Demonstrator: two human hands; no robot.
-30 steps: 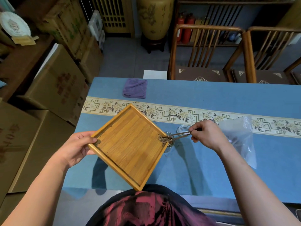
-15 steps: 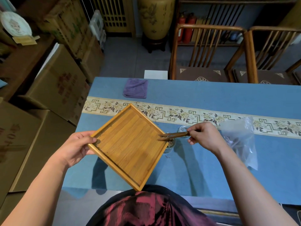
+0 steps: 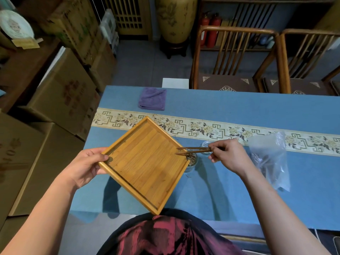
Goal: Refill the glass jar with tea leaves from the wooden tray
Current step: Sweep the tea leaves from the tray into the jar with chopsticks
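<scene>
My left hand (image 3: 86, 165) grips the left corner of the square wooden tray (image 3: 145, 162), held tilted above the blue table with its right corner over the glass jar (image 3: 191, 161). The jar holds dark tea leaves and is partly hidden behind the tray's edge. My right hand (image 3: 228, 155) pinches wooden tweezers (image 3: 193, 150), whose tips lie apart over the tray's right corner. The tray's floor looks almost bare, with a few dark specks near its left edge.
A glass lid (image 3: 206, 145) lies just behind the jar. A clear plastic bag (image 3: 270, 159) with dark leaves lies at the right. A purple cloth (image 3: 152, 98) sits at the far side. Wooden chairs (image 3: 233, 57) stand beyond the table; cardboard boxes (image 3: 62, 96) stand left.
The tweezers pushed a clump of tea leaves off the tray's right corner into the jar. Their tips then lifted back over the corner and spread apart. The tray has barely moved.
</scene>
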